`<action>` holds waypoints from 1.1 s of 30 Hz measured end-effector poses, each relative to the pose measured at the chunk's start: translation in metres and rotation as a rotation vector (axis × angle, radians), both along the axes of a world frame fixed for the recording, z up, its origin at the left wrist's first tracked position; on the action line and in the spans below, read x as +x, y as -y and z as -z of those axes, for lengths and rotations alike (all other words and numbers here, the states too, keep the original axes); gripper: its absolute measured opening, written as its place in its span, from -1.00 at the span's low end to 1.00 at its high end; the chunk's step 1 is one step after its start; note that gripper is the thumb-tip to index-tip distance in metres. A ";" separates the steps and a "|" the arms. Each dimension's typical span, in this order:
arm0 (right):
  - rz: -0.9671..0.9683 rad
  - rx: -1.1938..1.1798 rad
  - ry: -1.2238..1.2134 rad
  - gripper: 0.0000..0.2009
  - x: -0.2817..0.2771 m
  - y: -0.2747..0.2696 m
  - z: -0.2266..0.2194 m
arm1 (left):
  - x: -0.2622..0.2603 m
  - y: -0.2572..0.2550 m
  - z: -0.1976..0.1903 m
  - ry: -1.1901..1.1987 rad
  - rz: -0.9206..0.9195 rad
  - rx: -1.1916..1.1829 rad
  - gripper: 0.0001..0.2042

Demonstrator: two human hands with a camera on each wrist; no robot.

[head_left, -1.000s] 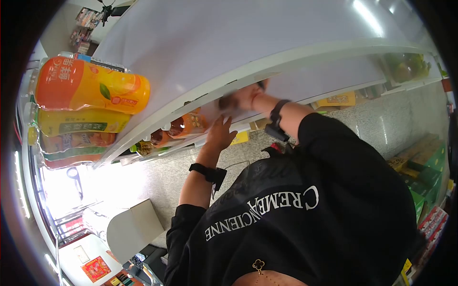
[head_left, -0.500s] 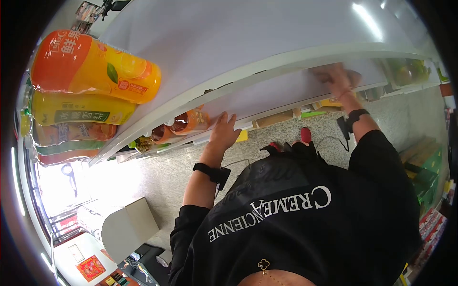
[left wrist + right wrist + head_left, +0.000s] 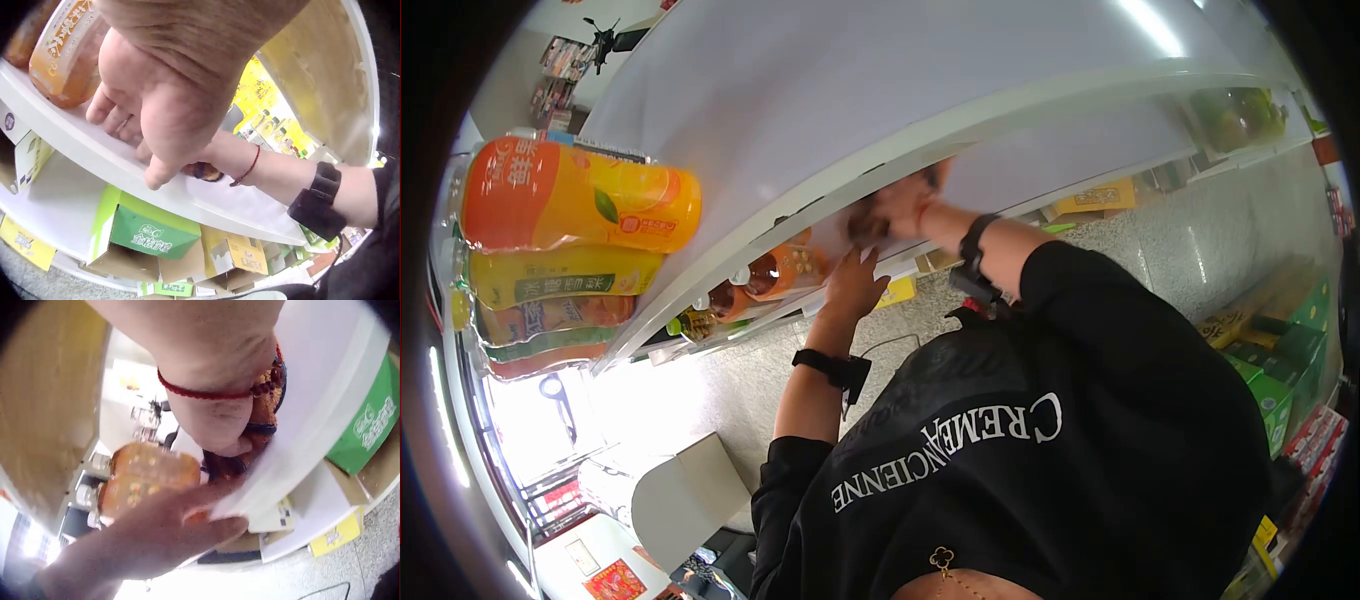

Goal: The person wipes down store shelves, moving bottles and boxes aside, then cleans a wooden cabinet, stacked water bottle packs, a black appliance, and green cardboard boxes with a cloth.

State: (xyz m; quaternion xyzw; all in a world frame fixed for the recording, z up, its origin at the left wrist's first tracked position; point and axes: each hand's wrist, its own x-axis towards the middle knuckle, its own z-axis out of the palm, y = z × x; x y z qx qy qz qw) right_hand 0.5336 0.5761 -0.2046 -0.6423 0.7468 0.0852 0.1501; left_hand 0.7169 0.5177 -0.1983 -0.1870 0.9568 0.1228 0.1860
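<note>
My right hand point(image 3: 903, 203) holds a bunched orange-brown cloth point(image 3: 267, 403) with dark blue trim against the white lower shelf point(image 3: 1050, 170). In the right wrist view the thumb lies over its dark part, and most of the fingers are hidden. The cloth is close to my left hand point(image 3: 855, 285), which rests at the shelf's front edge with its fingers extended and holds nothing. Just left of that hand, orange drink bottles point(image 3: 772, 275) stand on the same shelf.
On the upper shelf point(image 3: 880, 70), large juice bottles point(image 3: 585, 200) stand at the left. Below the lower shelf are a green carton point(image 3: 153, 231) and yellow boxes point(image 3: 240, 256). A clear bag with green contents point(image 3: 1240, 115) lies at the shelf's far right. Cartons point(image 3: 1280, 350) are stacked beyond the right arm.
My right hand went right along the lower shelf with the cloth, then came back left beside the left hand. The left hand has stayed at the shelf edge.
</note>
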 end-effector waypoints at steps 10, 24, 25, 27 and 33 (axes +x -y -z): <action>0.012 -0.448 0.184 -0.44 -0.080 -0.118 0.043 | 0.004 -0.002 0.006 0.015 -0.028 -0.030 -0.40; 1.095 -0.302 -0.303 -0.60 -0.219 -0.186 0.077 | -0.005 0.000 0.003 0.146 0.027 -0.077 -0.41; 0.958 -0.284 -0.328 -0.60 -0.189 -0.161 0.060 | -0.006 0.001 0.003 0.153 0.017 -0.065 -0.41; 0.622 -0.280 -0.356 -0.58 -0.140 -0.111 0.050 | -0.007 0.002 0.006 0.162 0.013 -0.055 -0.42; 0.001 -0.203 0.215 -0.60 0.017 -0.049 0.006 | -0.015 0.004 -0.004 0.243 0.033 -0.005 -0.41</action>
